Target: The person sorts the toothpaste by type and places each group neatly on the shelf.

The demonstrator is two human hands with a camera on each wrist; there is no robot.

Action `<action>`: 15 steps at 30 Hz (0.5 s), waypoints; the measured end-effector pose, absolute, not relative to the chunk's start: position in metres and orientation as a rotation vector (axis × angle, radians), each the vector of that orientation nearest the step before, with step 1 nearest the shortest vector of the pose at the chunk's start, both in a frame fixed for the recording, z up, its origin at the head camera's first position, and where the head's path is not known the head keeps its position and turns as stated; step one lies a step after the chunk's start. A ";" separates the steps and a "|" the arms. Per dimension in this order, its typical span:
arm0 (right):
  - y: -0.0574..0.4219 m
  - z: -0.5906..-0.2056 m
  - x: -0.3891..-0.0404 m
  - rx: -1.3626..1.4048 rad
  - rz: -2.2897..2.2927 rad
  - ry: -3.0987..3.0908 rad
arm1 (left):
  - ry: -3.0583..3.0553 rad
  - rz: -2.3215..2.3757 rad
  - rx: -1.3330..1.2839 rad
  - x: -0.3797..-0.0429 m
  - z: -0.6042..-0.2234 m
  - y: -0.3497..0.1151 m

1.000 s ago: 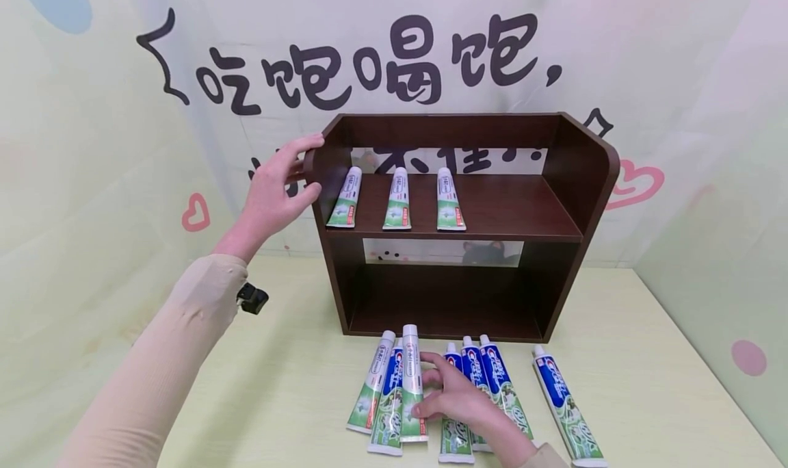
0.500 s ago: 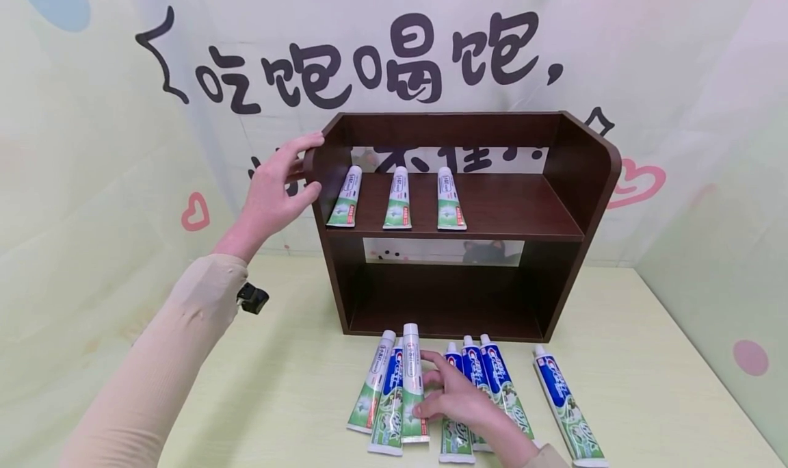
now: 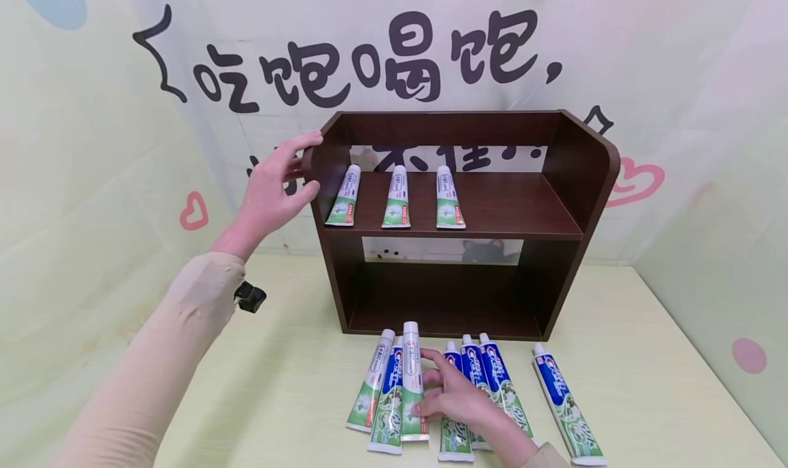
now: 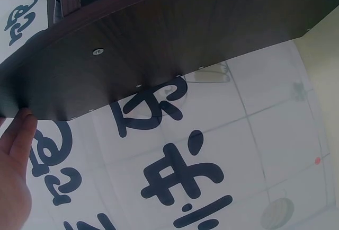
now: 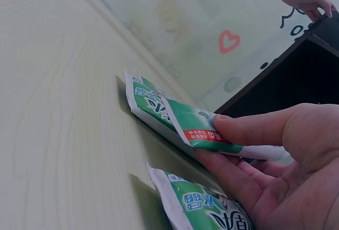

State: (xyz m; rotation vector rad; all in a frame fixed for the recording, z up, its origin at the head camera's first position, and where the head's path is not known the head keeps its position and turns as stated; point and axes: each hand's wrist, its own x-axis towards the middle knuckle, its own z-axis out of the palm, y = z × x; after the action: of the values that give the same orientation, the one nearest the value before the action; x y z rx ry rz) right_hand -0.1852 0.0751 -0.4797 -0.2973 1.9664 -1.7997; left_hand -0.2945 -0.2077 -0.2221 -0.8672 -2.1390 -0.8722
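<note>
My right hand (image 3: 458,396) pinches a white-and-green toothpaste tube (image 3: 410,358), thumb on its upper face and fingers beneath, as the right wrist view shows. That tube partly covers a blue-and-green Crest tube (image 3: 386,423); another white-and-green tube (image 3: 372,386) lies to their left. Under and beside my right hand are more Crest tubes (image 3: 500,379). My left hand (image 3: 271,191) rests against the left side panel of a dark brown two-tier shelf (image 3: 468,235), its fingertips touching the panel in the left wrist view (image 4: 16,150). Three white-and-green tubes (image 3: 397,198) stand spaced along the upper tier.
One Crest tube (image 3: 566,406) lies apart on the right of the pale table (image 3: 652,386). Behind the shelf hangs a printed wall sheet (image 3: 246,37) with black lettering. A small black camera (image 3: 250,297) sits at my left wrist.
Both hands and the tubes hold nearly the same positions through all the head frames; only a very slight shift of the whole view shows.
</note>
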 end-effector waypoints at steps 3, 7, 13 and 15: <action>0.075 -0.479 -0.185 -0.295 -1.801 1.969 | -2.144 -0.870 -0.867 -0.294 -0.222 -0.207; 0.075 -0.479 -0.186 -0.281 -1.818 1.947 | -2.140 -0.872 -0.862 -0.297 -0.223 -0.209; 0.074 -0.479 -0.186 -0.282 -1.856 1.906 | -2.144 -0.877 -0.866 -0.297 -0.223 -0.210; 0.074 -0.478 -0.186 -0.283 -1.859 1.906 | -2.149 -0.874 -0.868 -0.295 -0.223 -0.209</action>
State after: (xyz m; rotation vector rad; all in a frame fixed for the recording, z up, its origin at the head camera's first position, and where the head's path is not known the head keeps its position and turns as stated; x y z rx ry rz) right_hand -0.1857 0.0739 -0.4783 -0.2830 1.9065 -1.8591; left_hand -0.2954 -0.2091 -0.2225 -0.8683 -2.1488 -0.8741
